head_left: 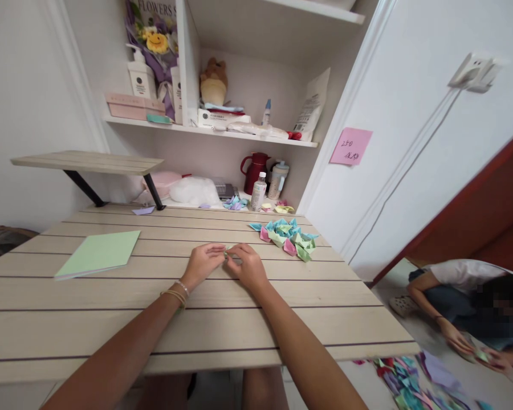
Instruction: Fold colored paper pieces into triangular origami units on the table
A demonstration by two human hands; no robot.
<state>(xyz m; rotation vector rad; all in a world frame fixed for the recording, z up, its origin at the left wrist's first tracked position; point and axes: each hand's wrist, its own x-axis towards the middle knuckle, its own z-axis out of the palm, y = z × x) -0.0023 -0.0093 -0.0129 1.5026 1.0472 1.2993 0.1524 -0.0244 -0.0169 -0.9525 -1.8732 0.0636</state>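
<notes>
My left hand point(203, 262) and my right hand point(248, 266) meet at the middle of the wooden table point(196, 319), fingertips pinched together on a small green folded paper piece point(227, 253). Most of that piece is hidden by my fingers. A pile of folded paper pieces point(288, 234) in blue, pink and green lies just beyond my right hand. A stack of light green paper sheets point(98, 253) rests on the table to the left of my left hand.
Shelves at the back hold bottles, a red jug point(253, 171) and a plush toy point(214, 80). A pink sticky note point(350, 146) is on the wall. Another person point(465, 296) crouches on the floor at right among coloured papers point(410, 381).
</notes>
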